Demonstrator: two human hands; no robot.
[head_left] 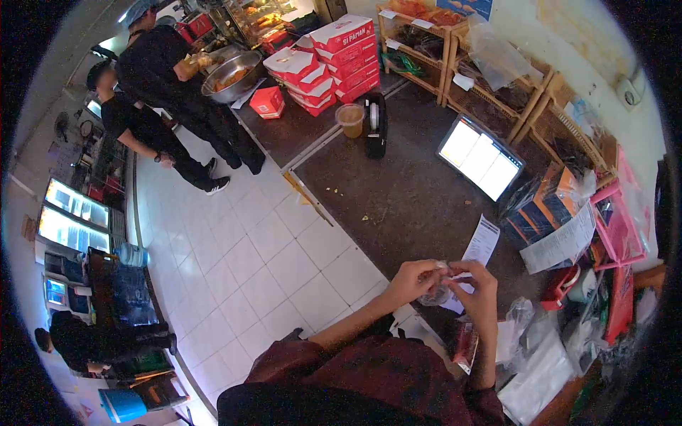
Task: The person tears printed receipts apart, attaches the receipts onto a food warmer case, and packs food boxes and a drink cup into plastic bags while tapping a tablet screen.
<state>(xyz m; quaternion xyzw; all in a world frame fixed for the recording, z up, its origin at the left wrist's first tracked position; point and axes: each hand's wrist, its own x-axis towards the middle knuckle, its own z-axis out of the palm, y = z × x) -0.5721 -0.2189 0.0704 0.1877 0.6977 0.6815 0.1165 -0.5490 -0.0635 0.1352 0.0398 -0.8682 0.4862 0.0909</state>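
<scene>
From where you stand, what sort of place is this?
Probably a takeaway food shop: stacked red meal boxes, a big metal bowl of food and a lit tablet on the counter.

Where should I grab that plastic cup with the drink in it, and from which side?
Probably around the middle of the cup, from its near left side: it's round and upright, the black tape dispenser sits close on its right, and stacked red boxes rise behind.

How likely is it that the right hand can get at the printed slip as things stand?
Probably yes: the printed slip lies on the counter just beyond the right hand, its far part uncovered. But that hand and the left hand are pinching clear plastic, so it may need freeing first.
</scene>
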